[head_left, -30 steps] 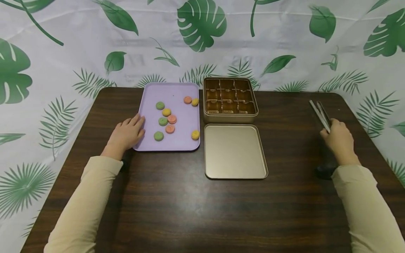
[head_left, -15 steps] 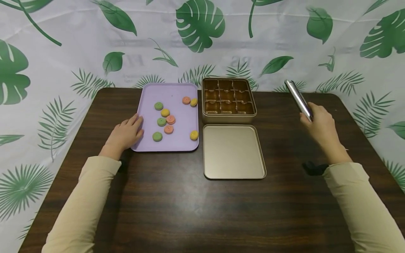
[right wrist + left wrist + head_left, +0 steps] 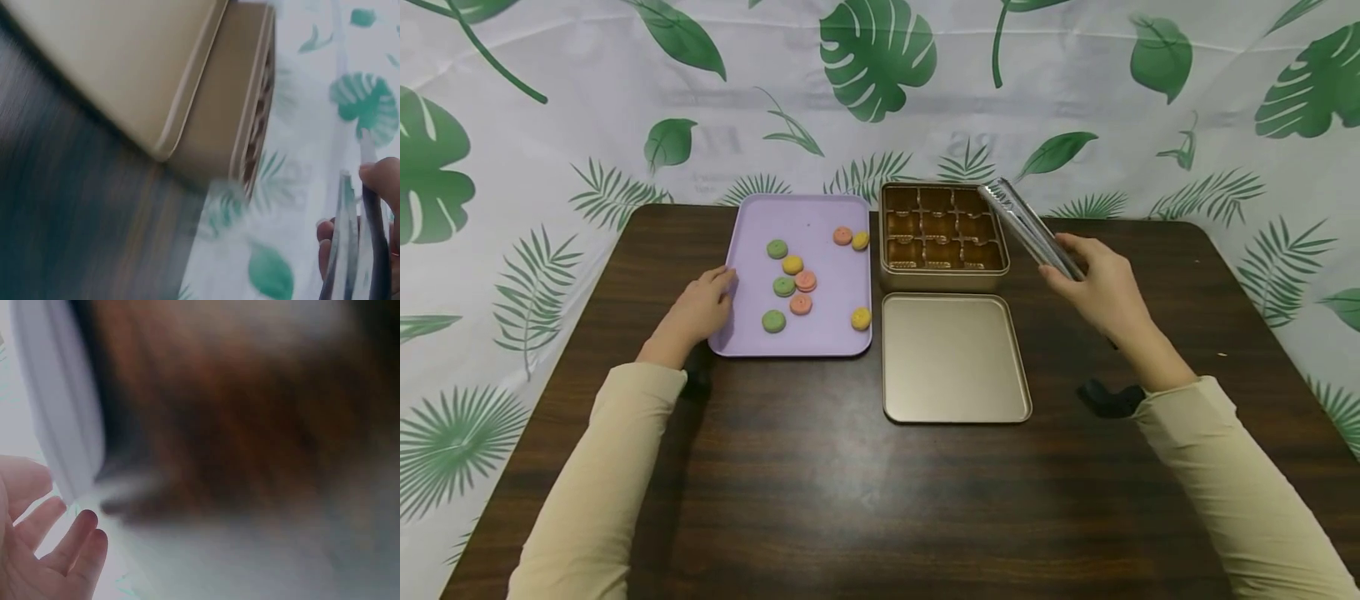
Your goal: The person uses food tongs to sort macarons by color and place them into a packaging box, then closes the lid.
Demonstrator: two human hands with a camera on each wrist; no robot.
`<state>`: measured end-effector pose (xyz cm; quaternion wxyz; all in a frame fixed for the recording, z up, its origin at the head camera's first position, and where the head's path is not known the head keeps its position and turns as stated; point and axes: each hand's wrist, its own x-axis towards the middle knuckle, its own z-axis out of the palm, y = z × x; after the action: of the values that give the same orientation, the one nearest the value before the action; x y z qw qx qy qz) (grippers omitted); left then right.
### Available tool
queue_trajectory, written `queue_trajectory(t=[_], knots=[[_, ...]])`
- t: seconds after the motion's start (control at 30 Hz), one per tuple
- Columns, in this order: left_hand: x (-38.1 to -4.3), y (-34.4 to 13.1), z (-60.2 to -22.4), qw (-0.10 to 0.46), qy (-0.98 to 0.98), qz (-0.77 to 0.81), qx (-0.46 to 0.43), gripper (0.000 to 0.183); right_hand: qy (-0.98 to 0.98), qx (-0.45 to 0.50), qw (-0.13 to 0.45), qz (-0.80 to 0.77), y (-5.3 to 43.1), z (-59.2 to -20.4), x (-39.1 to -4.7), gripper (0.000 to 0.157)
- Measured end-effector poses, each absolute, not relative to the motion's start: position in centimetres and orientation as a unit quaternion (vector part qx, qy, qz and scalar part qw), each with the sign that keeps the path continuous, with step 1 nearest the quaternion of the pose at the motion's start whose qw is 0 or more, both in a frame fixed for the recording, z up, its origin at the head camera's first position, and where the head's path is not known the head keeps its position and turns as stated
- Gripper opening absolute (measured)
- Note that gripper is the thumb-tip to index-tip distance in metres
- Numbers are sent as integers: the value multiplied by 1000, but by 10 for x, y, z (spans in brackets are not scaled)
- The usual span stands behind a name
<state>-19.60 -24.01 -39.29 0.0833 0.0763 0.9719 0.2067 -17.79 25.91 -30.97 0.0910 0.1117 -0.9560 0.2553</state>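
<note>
My right hand (image 3: 1101, 283) grips metal tongs (image 3: 1030, 225), thumb on one side and fingers on the other. In the head view the tongs' tips overlap the right rim of a gold tin (image 3: 945, 282) with a brown divided insert (image 3: 938, 227). At the left edge of a lilac tray (image 3: 835, 342) rests my left hand (image 3: 696, 310), its fingers extended and loosely bent, holding nothing. Several macarons lie on the tray: green ones (image 3: 773, 321), pink ones (image 3: 801, 304) and yellow ones (image 3: 861, 318). In the right wrist view the tongs (image 3: 347, 237) stand upright between thumb and fingers.
A flat gold lid (image 3: 957, 358) lies in front of the tin, right of the tray. Everything stands on a dark wooden table (image 3: 850, 500). Behind it hangs a white cloth (image 3: 737, 100) with green leaf prints.
My right hand has swung the tongs leftward from the table's right side to the tin's right rim. My left hand stays by the tray's edge, and the macarons have not moved.
</note>
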Motion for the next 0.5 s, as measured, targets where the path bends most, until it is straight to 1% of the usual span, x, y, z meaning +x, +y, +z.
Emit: queue_trajectory(t=[0.2,0.3,0.5], knots=[[-199,-242,-392,29,963,262,60,48,-953,104,12,284,235,-303,-174,58],[-200,-242,-392,25,957,288,32,49,-951,109,-12,287,224,-303,-174,58],[-200,-243,-390,37,935,351,-26,54,-946,129,-53,294,205,-310,-172,56]])
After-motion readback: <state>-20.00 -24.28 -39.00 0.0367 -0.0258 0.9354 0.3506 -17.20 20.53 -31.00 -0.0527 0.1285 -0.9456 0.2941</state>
